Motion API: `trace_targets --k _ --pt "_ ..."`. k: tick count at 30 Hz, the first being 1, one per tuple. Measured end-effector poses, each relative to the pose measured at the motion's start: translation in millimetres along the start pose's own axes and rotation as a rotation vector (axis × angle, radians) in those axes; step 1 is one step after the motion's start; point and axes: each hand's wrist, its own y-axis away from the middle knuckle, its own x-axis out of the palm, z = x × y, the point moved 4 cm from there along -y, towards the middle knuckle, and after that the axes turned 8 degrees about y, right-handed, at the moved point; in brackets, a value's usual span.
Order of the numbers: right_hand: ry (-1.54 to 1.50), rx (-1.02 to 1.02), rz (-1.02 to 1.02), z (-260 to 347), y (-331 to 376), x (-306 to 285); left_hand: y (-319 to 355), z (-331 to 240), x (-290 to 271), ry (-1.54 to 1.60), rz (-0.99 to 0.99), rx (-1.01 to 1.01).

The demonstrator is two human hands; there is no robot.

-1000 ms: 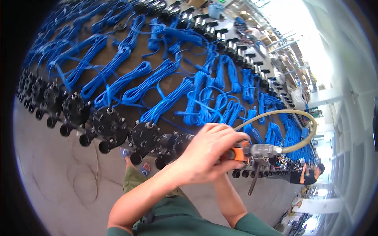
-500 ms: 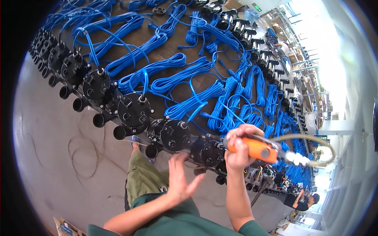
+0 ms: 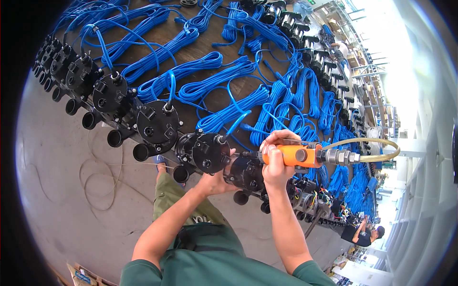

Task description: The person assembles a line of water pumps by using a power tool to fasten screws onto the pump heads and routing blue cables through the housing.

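Since half a second ago the left hand (image 3: 217, 180) has risen from open air to clasp the black valve body (image 3: 206, 152) at the worktop (image 3: 210, 95) edge, fingers wrapped under it. Right hand (image 3: 274, 159) fingers are closed tight around the orange air screwdriver (image 3: 293, 156), its tip level against the next black valve (image 3: 248, 174). A yellowish hose (image 3: 377, 148) loops off the tool; blue cable coils (image 3: 229, 112) lie behind
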Motion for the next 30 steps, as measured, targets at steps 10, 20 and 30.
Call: trace_targets --k 10,20,30 --pt "0.020 -0.017 -0.010 11.1 -1.7 0.6 19.6 -12.7 -1.8 -0.027 -0.071 -0.073" --pt "-0.021 -0.079 0.235 31.7 56.1 9.3 64.0 12.7 -6.5 -0.408 -0.438 0.006" --pt "-0.064 -0.012 0.232 24.3 57.1 5.3 66.3 26.6 -8.8 -0.461 -0.445 0.104"
